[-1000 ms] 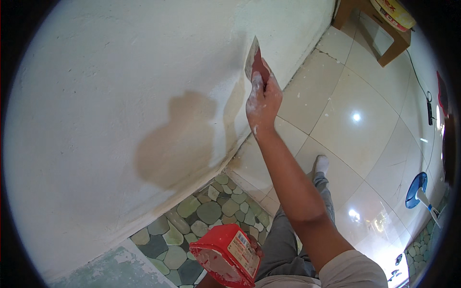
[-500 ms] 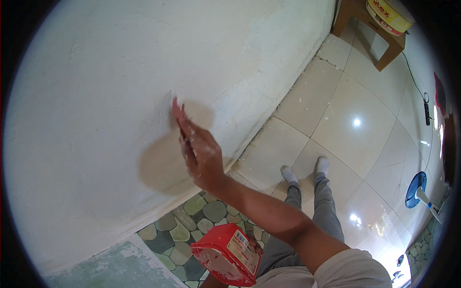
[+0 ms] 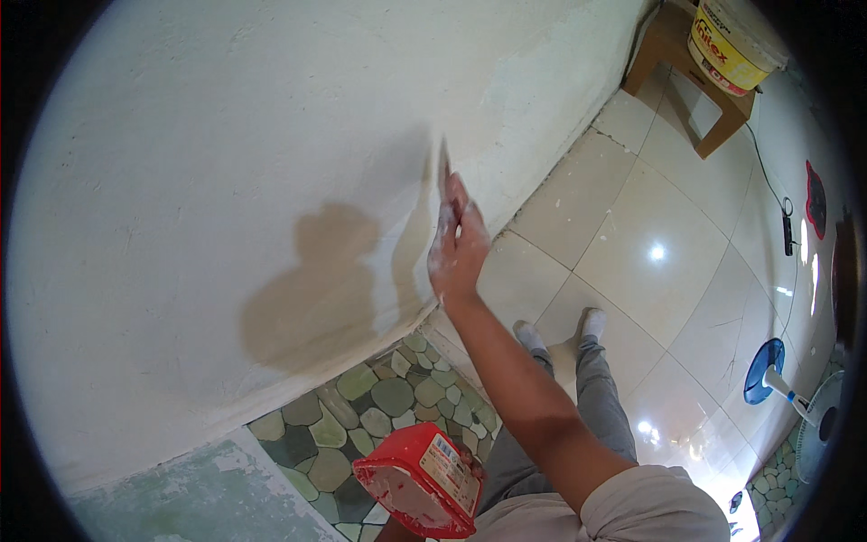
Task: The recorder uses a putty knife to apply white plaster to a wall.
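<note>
My right hand (image 3: 460, 239), smeared with white paste, is raised at the white wall (image 3: 226, 163). Its fingers are closed around a thin, flat, scraper-like tool (image 3: 443, 158), seen edge-on and blurred, so its exact kind is unclear. The tool's tip points up along the wall; whether it touches is hard to tell. Low in front of me, my left hand (image 3: 471, 462) grips a red plastic tub (image 3: 406, 452) from its right side and below. The tub is tilted, its opening facing the lower left, with whitish paste (image 3: 411, 492) inside and on the rim.
Pebble-patterned flooring (image 3: 339, 415) lies under the tub, beside a worn pale-green surface (image 3: 199, 497). Glossy beige tiles (image 3: 659, 235) stretch right. A brown stool (image 3: 673, 45) carries a yellow-and-white bucket (image 3: 736, 50) at the far right. A blue-and-white fan (image 3: 766, 370) and a power strip (image 3: 787, 226) lie further right.
My right hand has swept rightward and slightly up along the wall, its shadow changing shape. The tub in my left hand stays nearly in place. The view has shifted slightly.
</note>
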Tool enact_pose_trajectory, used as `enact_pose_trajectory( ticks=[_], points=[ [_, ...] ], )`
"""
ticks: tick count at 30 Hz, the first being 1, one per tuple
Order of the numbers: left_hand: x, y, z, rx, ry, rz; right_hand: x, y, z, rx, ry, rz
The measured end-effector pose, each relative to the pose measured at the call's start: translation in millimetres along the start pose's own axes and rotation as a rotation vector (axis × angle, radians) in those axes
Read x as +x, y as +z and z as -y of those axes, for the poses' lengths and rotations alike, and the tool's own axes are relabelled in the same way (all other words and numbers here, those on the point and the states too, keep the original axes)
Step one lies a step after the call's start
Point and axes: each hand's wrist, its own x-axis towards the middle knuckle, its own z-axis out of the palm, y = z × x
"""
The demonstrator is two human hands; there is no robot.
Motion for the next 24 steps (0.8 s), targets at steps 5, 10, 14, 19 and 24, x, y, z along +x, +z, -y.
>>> enact_pose_trajectory(
  ticks=[5,10,14,19,24],
  points=[
    [3,1,3,0.023,-0.013,-0.008,10,24,-25,-0.247,-0.362,0.033],
    [-1,-1,3,0.022,0.012,-0.006,-50,48,9,-0.162,-0.390,0.276],
    [1,8,4,-0.031,0.030,-0.007,-98,37,5,-0.200,-0.400,0.428],
    [-1,11,7,-0.122,0.048,-0.032,-114,5,-16,-0.179,-0.355,0.719],
    [-2,11,5,-0.122,0.044,0.000,-63,-36,-76,-0.084,0.009,0.297]
  ],
)
